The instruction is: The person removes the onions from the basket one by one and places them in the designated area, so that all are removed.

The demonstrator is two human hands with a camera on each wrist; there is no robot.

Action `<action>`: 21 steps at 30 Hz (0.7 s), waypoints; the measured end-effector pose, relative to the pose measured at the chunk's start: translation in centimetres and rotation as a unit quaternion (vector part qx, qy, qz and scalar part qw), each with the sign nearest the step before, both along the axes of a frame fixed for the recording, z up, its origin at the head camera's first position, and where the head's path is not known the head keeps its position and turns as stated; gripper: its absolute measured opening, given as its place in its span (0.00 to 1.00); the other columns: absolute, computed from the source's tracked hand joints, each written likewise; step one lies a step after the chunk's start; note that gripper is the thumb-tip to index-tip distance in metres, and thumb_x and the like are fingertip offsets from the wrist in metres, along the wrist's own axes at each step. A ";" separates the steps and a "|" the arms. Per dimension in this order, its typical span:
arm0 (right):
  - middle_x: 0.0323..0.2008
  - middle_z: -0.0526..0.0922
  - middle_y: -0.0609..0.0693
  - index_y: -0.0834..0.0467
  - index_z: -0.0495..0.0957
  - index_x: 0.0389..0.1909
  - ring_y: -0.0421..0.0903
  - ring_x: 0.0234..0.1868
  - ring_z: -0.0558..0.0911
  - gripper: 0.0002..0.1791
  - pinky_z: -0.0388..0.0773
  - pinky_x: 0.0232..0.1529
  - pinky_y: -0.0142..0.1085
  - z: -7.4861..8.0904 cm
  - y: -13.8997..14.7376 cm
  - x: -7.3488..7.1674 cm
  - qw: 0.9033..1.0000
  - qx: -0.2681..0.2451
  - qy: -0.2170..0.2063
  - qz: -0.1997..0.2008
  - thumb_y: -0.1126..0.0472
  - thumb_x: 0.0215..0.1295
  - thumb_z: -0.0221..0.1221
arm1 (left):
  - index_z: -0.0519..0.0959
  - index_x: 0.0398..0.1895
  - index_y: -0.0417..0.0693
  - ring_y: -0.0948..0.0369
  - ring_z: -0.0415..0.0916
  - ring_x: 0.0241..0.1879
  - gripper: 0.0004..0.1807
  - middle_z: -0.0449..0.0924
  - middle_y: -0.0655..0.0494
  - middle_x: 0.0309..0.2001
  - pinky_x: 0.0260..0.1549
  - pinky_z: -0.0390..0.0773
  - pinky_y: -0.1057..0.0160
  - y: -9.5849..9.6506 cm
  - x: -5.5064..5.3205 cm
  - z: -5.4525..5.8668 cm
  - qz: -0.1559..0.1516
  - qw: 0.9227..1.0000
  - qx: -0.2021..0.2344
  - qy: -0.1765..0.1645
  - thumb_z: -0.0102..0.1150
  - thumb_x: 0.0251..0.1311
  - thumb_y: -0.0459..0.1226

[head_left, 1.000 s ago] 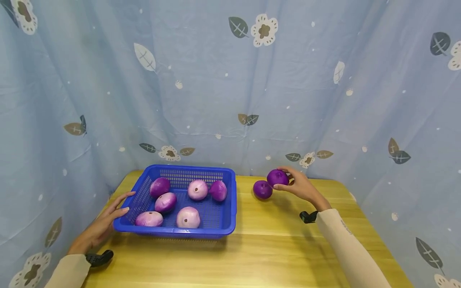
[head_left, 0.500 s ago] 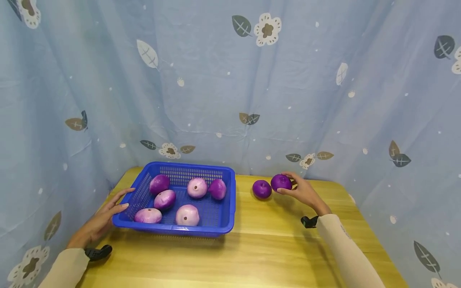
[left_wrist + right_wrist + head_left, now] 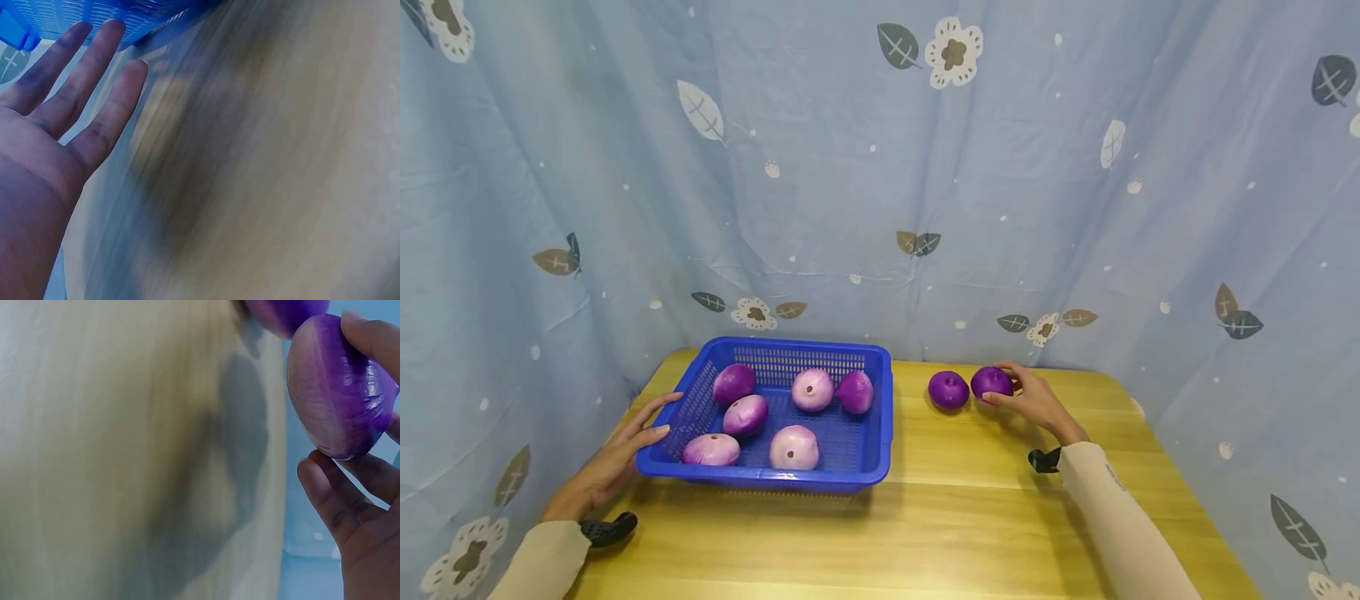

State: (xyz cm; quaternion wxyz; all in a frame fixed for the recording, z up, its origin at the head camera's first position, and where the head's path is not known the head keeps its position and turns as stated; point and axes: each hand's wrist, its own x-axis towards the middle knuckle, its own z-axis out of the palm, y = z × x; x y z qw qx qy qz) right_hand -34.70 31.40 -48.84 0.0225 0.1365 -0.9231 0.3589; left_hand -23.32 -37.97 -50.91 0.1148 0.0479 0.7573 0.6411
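Observation:
My right hand (image 3: 1033,402) pinches a purple onion (image 3: 991,382) between thumb and fingers near the table's back edge. In the right wrist view that onion (image 3: 340,387) shows a pale side and a deep purple side. A second purple onion (image 3: 948,390) sits just left of it. At the left, my left hand (image 3: 613,462) has its fingers stretched out against the side of a blue plastic basket (image 3: 886,417). The left wrist view shows the straight fingers (image 3: 103,128) at the basket's slotted wall (image 3: 147,14). Several purple and pale onions (image 3: 812,390) lie inside the basket.
The wooden table (image 3: 925,533) extends in front of the basket and between the hands. A blue curtain (image 3: 850,183) with leaf and flower prints hangs right behind the table and along both sides.
My right hand has moved the held onion slightly right and down, leaving a small gap to the second onion. The left hand stays at the basket, and the basket's contents look unchanged.

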 end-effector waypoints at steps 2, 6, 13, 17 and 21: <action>0.57 0.81 0.61 0.55 0.70 0.71 0.58 0.54 0.81 0.41 0.80 0.53 0.53 -0.2 0.1 0.0 1.000 -0.001 -0.006 -0.008 0.41 0.62 0.71 | 0.47 0.83 0.73 0.29 0.53 0.71 0.34 0.29 0.36 0.80 0.55 0.81 0.46 0.0 -0.1 0.0 -0.001 1.000 -0.001 0.001 0.44 0.79 0.48; 0.60 0.79 0.62 0.56 0.69 0.71 0.59 0.55 0.81 0.41 0.80 0.54 0.54 -0.7 0.4 0.0 1.000 -0.001 -0.014 -0.014 0.42 0.63 0.71 | 0.47 0.83 0.72 0.41 0.64 0.67 0.33 0.32 0.37 0.80 0.53 0.82 0.52 -0.1 -0.2 0.1 -0.009 1.000 0.000 0.003 0.43 0.80 0.48; 0.63 0.77 0.63 0.58 0.69 0.72 0.59 0.54 0.82 0.40 0.81 0.53 0.52 -1.1 0.4 -0.3 1.000 0.001 -0.018 -0.021 0.46 0.64 0.71 | 0.47 0.83 0.71 0.61 0.74 0.57 0.32 0.34 0.38 0.78 0.51 0.83 0.53 -0.1 -0.1 -0.2 -0.017 0.999 0.029 0.003 0.41 0.81 0.46; 0.64 0.76 0.66 0.60 0.68 0.72 0.62 0.56 0.82 0.40 0.81 0.55 0.54 -1.3 0.4 -0.4 0.999 0.008 -0.022 -0.022 0.46 0.65 0.70 | 0.48 0.83 0.71 0.59 0.74 0.58 0.32 0.33 0.38 0.79 0.51 0.83 0.52 0.0 0.0 -0.1 -0.014 1.000 0.028 -0.001 0.42 0.81 0.46; 0.64 0.75 0.68 0.62 0.67 0.73 0.64 0.57 0.81 0.42 0.80 0.56 0.56 -1.3 0.4 -0.6 0.999 0.015 -0.020 -0.020 0.45 0.66 0.69 | 0.48 0.83 0.71 0.56 0.72 0.60 0.32 0.33 0.38 0.79 0.52 0.83 0.52 0.0 0.0 0.0 -0.012 1.000 0.020 0.001 0.42 0.81 0.47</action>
